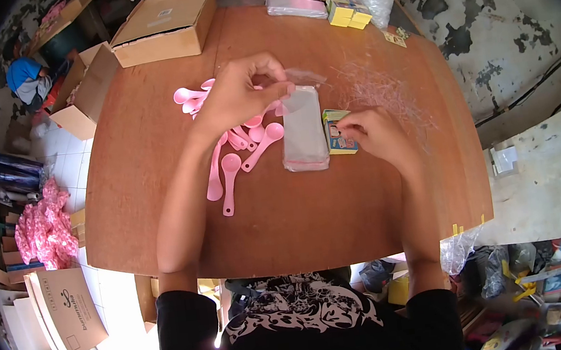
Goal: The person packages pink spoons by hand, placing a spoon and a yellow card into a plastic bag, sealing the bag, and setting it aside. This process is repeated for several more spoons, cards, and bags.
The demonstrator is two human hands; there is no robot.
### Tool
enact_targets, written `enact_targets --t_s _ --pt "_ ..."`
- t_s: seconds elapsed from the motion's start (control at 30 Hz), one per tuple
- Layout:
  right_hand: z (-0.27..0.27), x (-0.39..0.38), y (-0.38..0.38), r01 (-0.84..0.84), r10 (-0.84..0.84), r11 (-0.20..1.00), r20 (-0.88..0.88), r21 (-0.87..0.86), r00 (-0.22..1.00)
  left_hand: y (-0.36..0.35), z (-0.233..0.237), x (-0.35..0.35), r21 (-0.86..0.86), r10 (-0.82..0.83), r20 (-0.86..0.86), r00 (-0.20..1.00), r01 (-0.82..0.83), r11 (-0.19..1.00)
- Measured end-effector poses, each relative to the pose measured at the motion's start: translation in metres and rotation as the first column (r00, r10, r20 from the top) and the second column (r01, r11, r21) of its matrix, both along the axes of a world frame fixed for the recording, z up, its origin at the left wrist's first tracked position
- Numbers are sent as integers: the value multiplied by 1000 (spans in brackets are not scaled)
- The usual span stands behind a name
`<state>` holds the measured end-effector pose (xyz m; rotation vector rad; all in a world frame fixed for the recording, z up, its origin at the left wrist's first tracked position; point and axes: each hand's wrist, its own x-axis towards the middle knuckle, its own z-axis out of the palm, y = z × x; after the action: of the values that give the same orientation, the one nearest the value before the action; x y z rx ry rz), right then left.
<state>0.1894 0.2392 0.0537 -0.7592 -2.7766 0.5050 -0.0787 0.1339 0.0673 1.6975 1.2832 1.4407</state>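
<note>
My left hand [247, 92] is closed in a pinch above the table, holding a small clear plastic bag [306, 76] that juts out to the right of the fingertips. Below it lies a stack of flat clear plastic bags [303, 134]. Several pink plastic measuring spoons [230, 174] are scattered left of that stack, some partly hidden behind my left hand and wrist. My right hand [380, 137] has its fingers drawn together at the top of a small stack of printed cards [341, 144]; what they pinch, if anything, I cannot tell.
Thin clear plastic strips [382, 91] lie at the right of the wooden table [286, 226]. A closed cardboard box [167, 29], yellow card packs [348, 12] and another bag stack [296, 7] stand at the back. Beyond the left edge, a person [28, 83] is near an open carton [84, 93].
</note>
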Motion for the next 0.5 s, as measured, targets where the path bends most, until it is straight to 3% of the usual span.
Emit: enact_targets --t_s 0.13,0.27,0.43,0.5 --pt "-24 14 -9 42 -50 996 105 81 993 -4 10 -10 78 59 121 991 -69 995" --pt "-38 22 -4 30 -30 999 -10 19 999 -9 16 -13 81 153 203 967 -173 982" --pt "-27 22 -1 -62 63 998 -47 27 997 -16 22 -14 23 143 281 949 -155 988" --pt "-1 22 -4 24 -50 988 172 150 984 -18 26 -14 10 160 291 943 -170 985"
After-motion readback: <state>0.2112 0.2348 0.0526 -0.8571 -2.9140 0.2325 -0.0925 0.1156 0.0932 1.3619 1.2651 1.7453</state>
